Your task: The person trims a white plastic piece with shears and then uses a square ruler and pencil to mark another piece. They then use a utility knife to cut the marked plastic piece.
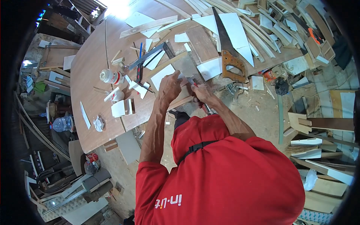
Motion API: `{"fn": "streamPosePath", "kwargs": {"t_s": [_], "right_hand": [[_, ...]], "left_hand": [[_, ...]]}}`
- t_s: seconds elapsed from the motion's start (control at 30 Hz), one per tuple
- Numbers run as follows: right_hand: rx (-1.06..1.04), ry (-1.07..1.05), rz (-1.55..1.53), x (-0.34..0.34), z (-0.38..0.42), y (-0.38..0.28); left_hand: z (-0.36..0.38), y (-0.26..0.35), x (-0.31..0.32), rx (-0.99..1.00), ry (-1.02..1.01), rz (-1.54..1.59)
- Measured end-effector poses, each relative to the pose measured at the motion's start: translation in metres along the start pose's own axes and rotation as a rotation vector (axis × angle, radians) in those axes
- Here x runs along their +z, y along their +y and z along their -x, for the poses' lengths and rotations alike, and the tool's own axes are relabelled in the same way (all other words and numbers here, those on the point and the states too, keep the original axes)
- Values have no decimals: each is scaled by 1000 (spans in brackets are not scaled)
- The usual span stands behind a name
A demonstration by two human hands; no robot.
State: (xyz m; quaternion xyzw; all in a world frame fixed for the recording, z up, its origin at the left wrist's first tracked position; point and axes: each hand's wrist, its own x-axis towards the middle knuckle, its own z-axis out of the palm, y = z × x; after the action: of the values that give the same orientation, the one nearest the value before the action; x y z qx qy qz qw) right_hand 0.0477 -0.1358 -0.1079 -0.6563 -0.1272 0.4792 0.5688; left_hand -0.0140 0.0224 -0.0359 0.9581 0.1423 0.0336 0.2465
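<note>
In the head view, a handsaw [225, 39] lay beyond the hands on a wooden table [88, 60], among scattered white offcuts [210, 68], with a white bottle [111, 77] farther left. The left hand [170, 86] had its fingers bent downward at the table's near edge; whether they pinched anything could not be told. The right hand [203, 93] curled its fingers around a slim tool [191, 81], red and metallic, partly hidden, between the hands.

Brown table [88, 67] with bottle [111, 77], white pieces [162, 76]
</note>
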Motion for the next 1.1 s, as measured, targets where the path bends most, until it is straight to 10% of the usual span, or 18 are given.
{"fn": "streamPosePath", "kwargs": {"t_s": [0.13, 0.2, 0.33, 0.6, 1.1], "right_hand": [[-210, 148, -184, -28, -1, -5], [-460, 360, 274, -42, -1, -9], [-361, -59, 243, -57, 26, -50], [-414, -201, 330, -38, 40, -70], [-438, 345, 182, 27, 38, -40]], "left_hand": [[-4, -8, -8, 0, 35, -55], [-1, -9, -24, -27, -71, 345], [1, -10, -50, -152, -277, 682], [-13, -18, -74, -108, -502, 727], [-18, -62, -66, -82, -314, 947]]}}
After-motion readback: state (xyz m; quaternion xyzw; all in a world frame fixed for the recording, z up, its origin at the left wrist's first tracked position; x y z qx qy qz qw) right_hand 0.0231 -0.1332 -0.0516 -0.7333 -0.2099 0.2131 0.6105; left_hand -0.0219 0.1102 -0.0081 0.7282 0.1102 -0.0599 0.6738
